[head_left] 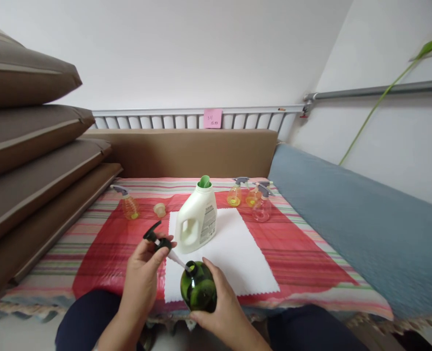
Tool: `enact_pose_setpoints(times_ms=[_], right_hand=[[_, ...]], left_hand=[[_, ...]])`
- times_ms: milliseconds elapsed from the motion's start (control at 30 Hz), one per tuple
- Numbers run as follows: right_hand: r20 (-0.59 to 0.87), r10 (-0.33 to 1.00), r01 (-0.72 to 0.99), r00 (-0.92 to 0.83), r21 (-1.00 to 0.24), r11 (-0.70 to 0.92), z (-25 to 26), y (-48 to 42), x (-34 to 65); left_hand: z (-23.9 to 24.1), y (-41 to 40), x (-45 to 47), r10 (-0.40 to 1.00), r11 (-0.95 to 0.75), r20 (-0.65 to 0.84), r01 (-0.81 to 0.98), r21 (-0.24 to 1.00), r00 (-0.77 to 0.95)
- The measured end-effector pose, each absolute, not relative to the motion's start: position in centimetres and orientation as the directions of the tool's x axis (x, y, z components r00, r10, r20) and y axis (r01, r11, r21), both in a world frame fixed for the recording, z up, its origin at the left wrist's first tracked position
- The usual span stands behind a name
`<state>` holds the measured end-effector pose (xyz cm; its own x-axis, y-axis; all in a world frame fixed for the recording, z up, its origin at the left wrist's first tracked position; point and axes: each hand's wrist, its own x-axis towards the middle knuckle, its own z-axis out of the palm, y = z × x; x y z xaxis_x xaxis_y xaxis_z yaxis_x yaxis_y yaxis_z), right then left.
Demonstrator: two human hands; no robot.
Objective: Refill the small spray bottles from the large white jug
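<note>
My left hand (145,261) is closed around the collar of a black pump head (160,240), whose pale tube slants down to the right. The tube's tip is at the mouth of a dark green pump bottle (200,290); I cannot tell how far inside it reaches. My right hand (221,304) grips that bottle from its right side, tilted over the front edge of the cloth. Just beyond both hands stands a white detergent jug (200,214), uncapped, with a green spout (205,182) in its neck.
Several spray bottles with grey triggers stand around the jug: one (130,206) at left, others (262,209) at right. A pale cap (160,210) lies left of the jug. White cloth (245,263) covers red sheeting (296,258). Stacked cushions (36,126) rise at left.
</note>
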<state>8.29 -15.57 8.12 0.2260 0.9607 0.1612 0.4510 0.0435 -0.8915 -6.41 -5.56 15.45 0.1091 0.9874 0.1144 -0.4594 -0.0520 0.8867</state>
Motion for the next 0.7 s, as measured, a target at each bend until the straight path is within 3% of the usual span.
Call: enact_pose_setpoints(times_ms=[100, 267, 400, 533, 700], right_hand=[[0.141, 0.964, 0.459, 0.227, -0.888, 0.022, 8.0, -15.5, 8.4], [0.079, 0.962, 0.425, 0.260, -0.904, -0.040, 7.3, -15.6, 9.4], [0.062, 0.949, 0.363, 0.310, -0.930, -0.058, 6.5, -15.9, 10.2], [0.019, 0.952, 0.338, 0.305, -0.937, -0.090, 5.4, -16.2, 11.2], [0.031, 0.951, 0.306, 0.306, -0.950, -0.067, 3.0, -16.8, 13.3]], left_hand=[[15.3, -5.0, -6.6, 0.993, -0.012, 0.074, -0.528, 0.849, 0.096], [14.5, -1.5, -9.1, 0.997, -0.057, 0.011, -0.663, 0.746, -0.073], [10.8, 1.9, -11.0, 0.961, 0.054, -0.226, -0.697, 0.715, -0.158], [6.4, 4.2, -11.1, 0.909, 0.112, -0.353, -0.685, 0.720, -0.222], [4.0, 8.1, -9.9, 0.877, 0.094, -0.371, -0.648, 0.756, -0.305]])
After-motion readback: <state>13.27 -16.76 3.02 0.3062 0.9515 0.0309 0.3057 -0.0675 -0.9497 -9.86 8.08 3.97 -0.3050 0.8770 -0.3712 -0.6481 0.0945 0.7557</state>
